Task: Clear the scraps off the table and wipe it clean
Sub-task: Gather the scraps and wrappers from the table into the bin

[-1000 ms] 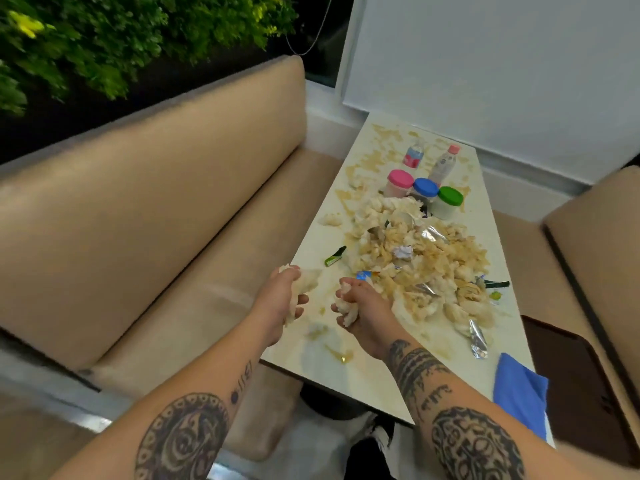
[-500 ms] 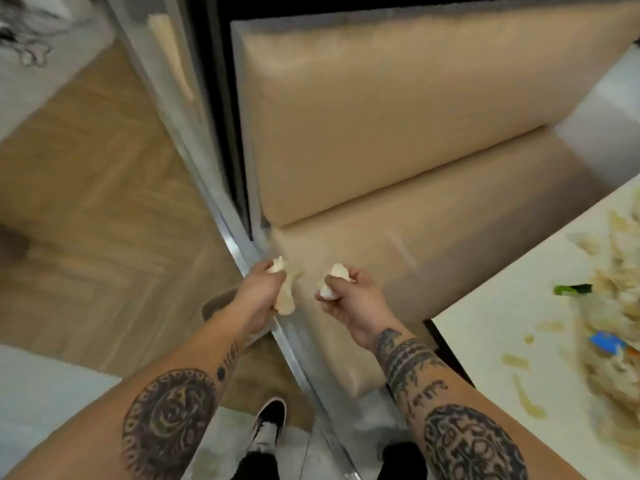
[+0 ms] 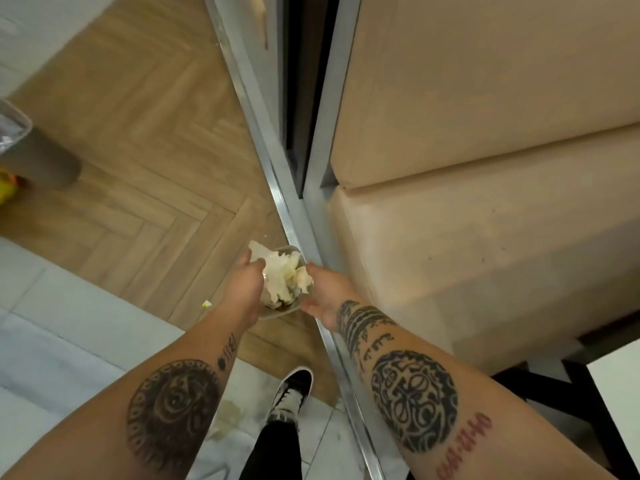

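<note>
We stood over a herringbone wood floor [image 3: 145, 140] that met pale tile [image 3: 62, 327] near us, with a metal rail [image 3: 263, 140] running away from our feet and a tan upholstered bench [image 3: 485, 168] filling the right side. Our left hand [image 3: 242, 292] gripped a wad of pale scraps [image 3: 282, 277], a flat piece poking out past the knuckles, and our right hand [image 3: 323, 296] held more of the same wad from the other side, its fingers hidden beneath the scraps, so we could not tell how tightly they closed. Both hands hovered directly above a small bin [image 3: 284, 308] on the floor, just beside the rail, its rim showing between and below them; we could not tell whether any scraps had dropped in. Further out, a tiny crumb [image 3: 206, 303] lay on the wood left of the left wrist, a smear [image 3: 228, 415] marked the tile by our shoe [image 3: 291, 393], and a second container [image 3: 20, 147] stood at the far left. Only a corner of the table [image 3: 616, 386] showed at the near right, so its surface could not be judged. As we read it, this handful was about to be dumped; wiping seemed not yet begun, and the floor crumb would want picking up too.
</note>
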Motion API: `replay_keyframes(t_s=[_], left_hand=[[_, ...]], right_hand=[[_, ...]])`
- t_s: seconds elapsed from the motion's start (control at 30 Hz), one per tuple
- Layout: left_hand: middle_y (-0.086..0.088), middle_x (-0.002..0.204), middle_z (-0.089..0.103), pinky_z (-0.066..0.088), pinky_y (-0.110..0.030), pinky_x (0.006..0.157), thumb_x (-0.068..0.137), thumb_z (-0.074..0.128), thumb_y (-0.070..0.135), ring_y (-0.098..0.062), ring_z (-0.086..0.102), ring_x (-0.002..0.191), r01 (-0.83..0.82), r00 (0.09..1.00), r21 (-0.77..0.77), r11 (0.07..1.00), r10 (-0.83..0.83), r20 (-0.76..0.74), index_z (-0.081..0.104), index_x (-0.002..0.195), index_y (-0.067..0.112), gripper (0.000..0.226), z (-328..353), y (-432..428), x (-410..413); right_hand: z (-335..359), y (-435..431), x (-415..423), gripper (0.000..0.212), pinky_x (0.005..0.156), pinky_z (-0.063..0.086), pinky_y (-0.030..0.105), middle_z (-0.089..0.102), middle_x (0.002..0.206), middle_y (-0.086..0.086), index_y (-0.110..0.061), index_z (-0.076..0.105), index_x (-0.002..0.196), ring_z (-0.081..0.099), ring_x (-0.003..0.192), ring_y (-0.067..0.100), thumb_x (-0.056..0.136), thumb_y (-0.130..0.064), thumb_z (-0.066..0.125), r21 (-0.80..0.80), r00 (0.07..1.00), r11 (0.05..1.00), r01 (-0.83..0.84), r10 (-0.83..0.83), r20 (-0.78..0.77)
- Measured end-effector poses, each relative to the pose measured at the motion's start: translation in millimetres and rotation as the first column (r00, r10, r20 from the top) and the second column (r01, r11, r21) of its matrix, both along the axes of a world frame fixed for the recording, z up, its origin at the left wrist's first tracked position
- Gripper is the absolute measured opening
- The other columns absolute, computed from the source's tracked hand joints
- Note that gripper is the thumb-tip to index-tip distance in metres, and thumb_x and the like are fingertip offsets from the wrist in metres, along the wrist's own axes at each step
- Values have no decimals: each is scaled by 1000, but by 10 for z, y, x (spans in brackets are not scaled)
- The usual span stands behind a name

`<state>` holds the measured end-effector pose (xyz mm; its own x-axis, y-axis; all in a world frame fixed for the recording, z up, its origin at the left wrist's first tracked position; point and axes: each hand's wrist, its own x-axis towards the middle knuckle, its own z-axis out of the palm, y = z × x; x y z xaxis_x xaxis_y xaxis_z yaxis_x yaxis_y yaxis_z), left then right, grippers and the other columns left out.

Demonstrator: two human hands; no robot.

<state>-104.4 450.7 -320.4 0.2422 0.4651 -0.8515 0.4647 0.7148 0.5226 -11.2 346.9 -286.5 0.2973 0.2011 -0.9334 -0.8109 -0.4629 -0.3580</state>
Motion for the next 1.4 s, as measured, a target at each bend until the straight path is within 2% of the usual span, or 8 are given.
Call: replay_keyframes(t_s=[0.13, 0.2, 0.3, 0.4, 0.63, 1.17, 1.27, 1.4], left_hand=[[1, 151, 42, 35, -37, 94, 105, 44, 22, -17, 40, 116, 52, 998, 35, 998, -51, -39, 26, 159, 28, 57, 39, -8, 3], [-2, 147, 47, 41, -39, 93, 105, 47, 24, -19, 47, 116, 57, 997, 30, 998, -55, -54, 34, 156, 26, 52, 124, -47, 54], [-4, 132, 58, 52, -40, 82, 103, 50, 25, -24, 59, 109, 77, 996, -16, 997, -77, -42, 53, 140, 23, 37, 286, -126, 182], [-5, 107, 66, 49, -33, 70, 98, 55, 14, -20, 63, 91, 183, 983, -15, 983, -183, 18, 62, 116, 19, 20, 570, -308, 378], [-3, 108, 72, 51, -32, 69, 103, 45, 19, -20, 67, 84, 434, 865, 197, 879, -468, 181, 64, 111, 21, 20, 1469, -987, 1050], [0, 102, 72, 51, -33, 73, 102, 49, 18, -18, 65, 80, 801, 153, 518, 300, -939, 307, 64, 109, 21, 17, 3037, -3845, 2031], [1, 102, 74, 53, -35, 74, 100, 51, 18, -18, 67, 82, 826, 5, 542, 155, -963, 268, 67, 107, 22, 18, 3075, -4350, 1979], [0, 101, 74, 53, -34, 72, 99, 51, 16, -17, 66, 81, 838, -10, 532, 121, -972, 236, 68, 105, 22, 18, 3004, -4839, 1970]], right_hand=[[156, -96, 111, 26, 84, 56, 35, 54, 84, 0, -19, 52, 79, 61, 93, 22, 105, -21, 49, -63, 1000, 998, -2, 2, -2], [289, -207, 178, 30, 62, 51, 28, 48, 79, -1, -17, 49, 75, 54, 77, 17, 105, -15, 48, -67, 997, 998, -13, 18, 73], [425, -388, 292, 32, 57, 42, 31, 40, 74, 4, -14, 47, 71, 42, 64, 18, 101, -3, 47, -44, 991, 999, -21, 26, 128], [686, -570, 376, 15, 57, 40, 32, 45, 83, 9, -13, 55, 84, 45, 68, 21, 98, -9, 51, 12, 984, 1000, 17, -19, 178], [1522, -1233, 514, 10, 68, 47, 31, 63, 106, 4, -19, 62, 102, 61, 87, 20, 99, -20, 53, 161, 915, 980, 119, -171, 365], [2949, -4380, 354, 9, 67, 47, 29, 66, 103, 1, -17, 65, 103, 62, 83, 16, 96, -19, 60, 273, 388, 671, 689, -660, 643], [2844, -4874, 227, 11, 65, 48, 26, 67, 98, 0, -19, 65, 101, 61, 83, 16, 90, -19, 66, 111, 318, 631, 768, -526, 789], [2579, -5304, 208, 43, 80, 44, 26, 60, 109, -3, -20, 62, 118, 59, 97, 14, 81, -35, 78, -280, 481, 671, 686, -130, 867]])
